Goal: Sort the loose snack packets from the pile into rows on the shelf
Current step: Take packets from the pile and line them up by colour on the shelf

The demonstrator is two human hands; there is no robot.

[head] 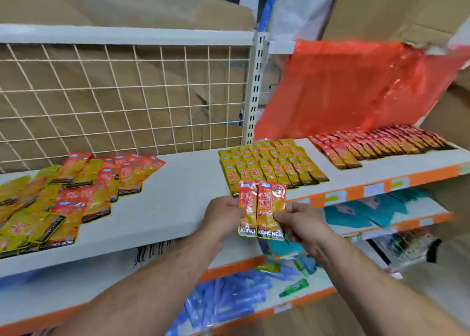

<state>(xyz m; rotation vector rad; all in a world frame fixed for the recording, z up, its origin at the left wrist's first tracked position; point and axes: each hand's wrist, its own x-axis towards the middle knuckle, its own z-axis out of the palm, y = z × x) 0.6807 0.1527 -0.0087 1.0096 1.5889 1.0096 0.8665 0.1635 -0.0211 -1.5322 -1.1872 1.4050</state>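
2 red-orange snack packets (262, 208) stand upright, side by side and overlapping, just in front of the yellow rows (272, 165) and over the front edge of the white shelf (178, 195). With both forearms stretched forward, the left hand (223, 213) pinches the left packet's side and the right hand (300, 221) pinches the right packet's. Left of the yellow rows is bare shelf, then the loose pile (50, 195), too overlapped to count. Right of them, set apart, are the red rows (376, 145), with 1 red plastic sheet (356, 86) above.
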